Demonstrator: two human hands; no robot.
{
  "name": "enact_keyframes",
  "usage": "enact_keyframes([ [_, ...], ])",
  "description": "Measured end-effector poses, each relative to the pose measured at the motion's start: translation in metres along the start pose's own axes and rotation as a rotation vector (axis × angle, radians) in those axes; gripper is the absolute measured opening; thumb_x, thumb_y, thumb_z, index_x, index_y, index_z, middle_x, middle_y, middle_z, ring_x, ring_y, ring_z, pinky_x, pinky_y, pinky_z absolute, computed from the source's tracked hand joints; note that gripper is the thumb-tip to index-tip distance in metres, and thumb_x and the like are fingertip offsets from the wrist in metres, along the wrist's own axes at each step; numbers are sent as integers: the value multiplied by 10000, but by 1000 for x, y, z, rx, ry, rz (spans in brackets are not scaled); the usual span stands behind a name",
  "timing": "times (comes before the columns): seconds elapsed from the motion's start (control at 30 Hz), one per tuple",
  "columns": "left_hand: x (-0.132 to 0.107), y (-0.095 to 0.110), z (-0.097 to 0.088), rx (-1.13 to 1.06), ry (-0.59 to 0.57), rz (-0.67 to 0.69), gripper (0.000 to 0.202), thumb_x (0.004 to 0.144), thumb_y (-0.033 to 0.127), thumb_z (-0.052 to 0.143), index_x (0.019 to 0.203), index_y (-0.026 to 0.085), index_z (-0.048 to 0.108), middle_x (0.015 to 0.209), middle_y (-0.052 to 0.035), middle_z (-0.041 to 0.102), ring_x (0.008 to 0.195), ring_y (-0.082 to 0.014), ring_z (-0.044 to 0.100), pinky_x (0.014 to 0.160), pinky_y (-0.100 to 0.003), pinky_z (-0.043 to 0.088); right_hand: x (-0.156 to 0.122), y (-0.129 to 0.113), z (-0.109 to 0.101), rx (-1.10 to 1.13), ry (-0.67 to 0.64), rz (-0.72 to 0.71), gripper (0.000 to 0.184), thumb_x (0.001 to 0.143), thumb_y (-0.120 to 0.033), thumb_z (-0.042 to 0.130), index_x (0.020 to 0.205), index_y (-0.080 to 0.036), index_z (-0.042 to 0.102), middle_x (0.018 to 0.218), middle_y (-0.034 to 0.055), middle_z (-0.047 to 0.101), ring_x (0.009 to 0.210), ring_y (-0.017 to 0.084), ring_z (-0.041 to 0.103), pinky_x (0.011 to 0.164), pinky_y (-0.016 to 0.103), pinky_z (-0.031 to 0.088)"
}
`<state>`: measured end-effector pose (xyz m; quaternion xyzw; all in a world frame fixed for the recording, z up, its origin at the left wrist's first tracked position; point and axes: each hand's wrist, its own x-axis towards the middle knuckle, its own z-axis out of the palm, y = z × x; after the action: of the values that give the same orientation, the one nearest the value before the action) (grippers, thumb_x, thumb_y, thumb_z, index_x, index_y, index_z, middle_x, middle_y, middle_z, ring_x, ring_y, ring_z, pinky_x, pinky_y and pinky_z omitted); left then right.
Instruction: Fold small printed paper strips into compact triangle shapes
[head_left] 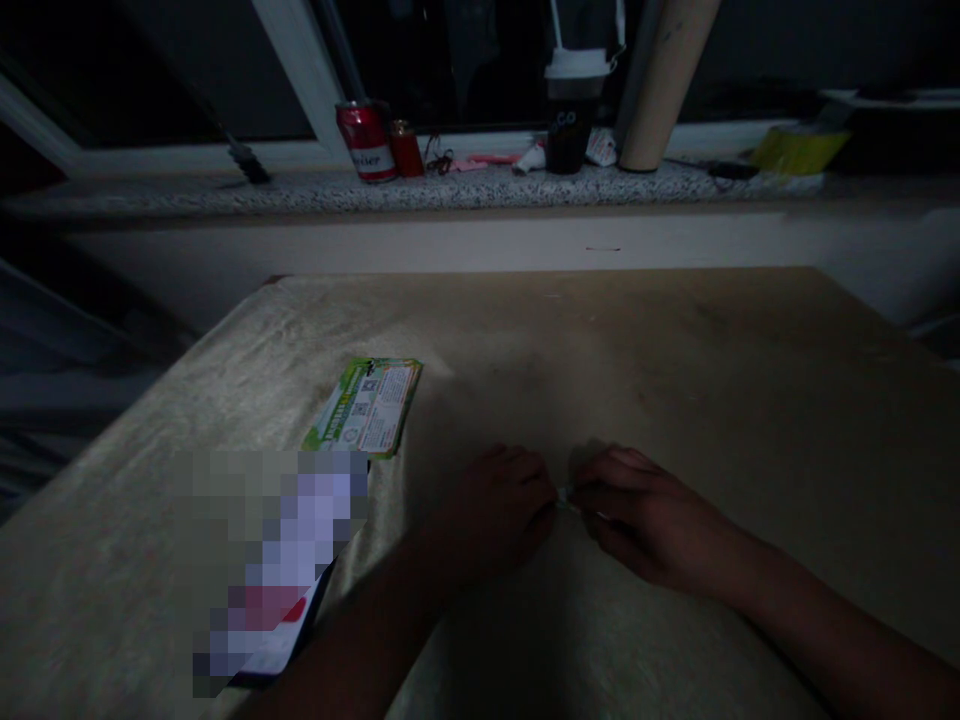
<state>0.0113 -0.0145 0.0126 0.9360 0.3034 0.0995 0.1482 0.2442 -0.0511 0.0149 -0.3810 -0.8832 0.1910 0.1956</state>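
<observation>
Low over the table, my left hand [499, 510] and my right hand [645, 515] face each other with their fingertips almost meeting. Between them shows a small, pale greenish piece [564, 497], too dim and small to name. The fingers of my left hand are closed at its left end. My right hand pinches its other side with thumb and fingers, where a thin light edge shows. Most of the piece is hidden by the fingers.
A green and white printed card [375, 405] and a lit phone [292, 640], partly blurred out, lie left of my hands on the cloth-covered table [525, 340]. Along the stone windowsill [465, 190] stand a red can [366, 145], a lidded cup [568, 120] and a cardboard tube [664, 90].
</observation>
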Motion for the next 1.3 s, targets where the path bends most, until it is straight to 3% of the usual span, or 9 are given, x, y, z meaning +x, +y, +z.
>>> enact_keyframes([
  [0.43, 10, 3, 3, 75, -32, 21, 135, 995, 158, 509, 981, 149, 642, 1019, -76, 650, 926, -227, 588, 875, -382, 475, -3, -3, 3, -48, -41, 31, 167, 943, -133, 582, 987, -185, 735, 1034, 77, 668, 985, 239, 599, 923, 418, 476],
  [0.67, 13, 8, 7, -56, 53, -159, 90, 960, 182, 554, 951, 167, 642, 1124, -94, 605, 1080, -263, 552, 982, -448, 453, -2, -2, 4, -55, -20, 10, 190, 961, -143, 572, 991, -200, 751, 1010, 82, 676, 976, 238, 605, 907, 404, 484],
  [0.97, 22, 3, 5, -230, 122, -420, 61, 782, 210, 771, 827, 205, 731, 1278, -104, 551, 1249, -327, 517, 1055, -541, 418, 0, -4, -1, -27, -15, 8, 205, 938, -120, 578, 991, -209, 754, 1009, 75, 679, 974, 237, 602, 908, 401, 481],
  [1.17, 24, 9, -1, -247, 92, -479, 40, 760, 198, 790, 786, 211, 763, 1301, -103, 564, 1276, -344, 509, 1074, -548, 405, -1, -5, -1, -17, -33, 20, 339, 924, -108, 578, 1192, -256, 725, 1039, 66, 668, 993, 240, 598, 919, 407, 487],
  [1.3, 24, 2, -3, -246, 99, -462, 27, 770, 188, 775, 787, 204, 759, 1301, -100, 578, 1249, -336, 535, 1061, -542, 431, -1, -8, -2, -29, -43, 28, 393, 929, -122, 579, 1267, -279, 705, 1054, 72, 660, 1020, 253, 592, 938, 420, 490],
])
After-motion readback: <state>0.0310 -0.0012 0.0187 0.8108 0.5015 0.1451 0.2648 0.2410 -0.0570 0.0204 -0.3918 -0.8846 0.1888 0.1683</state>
